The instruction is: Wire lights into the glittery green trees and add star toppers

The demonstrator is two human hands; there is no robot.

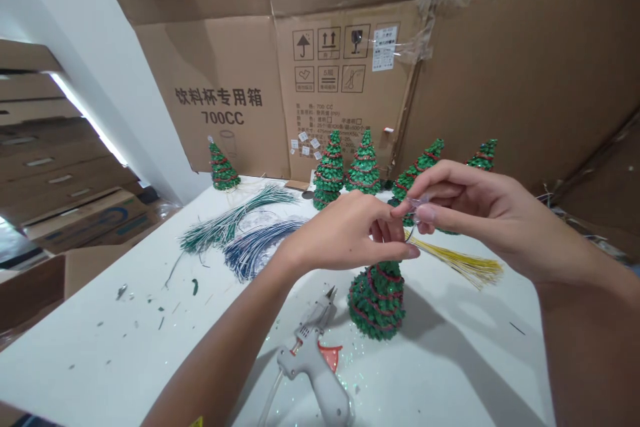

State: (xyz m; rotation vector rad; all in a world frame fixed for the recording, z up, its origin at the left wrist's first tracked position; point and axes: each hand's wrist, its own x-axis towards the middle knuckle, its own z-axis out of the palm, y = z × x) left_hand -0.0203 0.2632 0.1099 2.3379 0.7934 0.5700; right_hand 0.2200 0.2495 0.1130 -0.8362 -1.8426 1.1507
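My right hand [473,210] pinches a small clear, shiny scrap [419,201], perhaps plastic film, between thumb and forefinger. My left hand [353,230] is beside it with curled fingers, and its fingertips almost meet those of my right. A thin dark strand [411,235] curves between the two hands; its other end is hidden. Below my left hand stands a small green Christmas tree [377,303] wound with red garland, its top covered by the fingers. A grey hot glue gun [315,360] with a red trigger lies in front of the tree.
More small trees [329,170] stand along the cardboard boxes [210,80] at the back. Bundles of green wire [240,213], blue wire [263,247] and yellow wire [463,260] lie on the white table [125,347]. Green scraps and glitter are scattered at the left.
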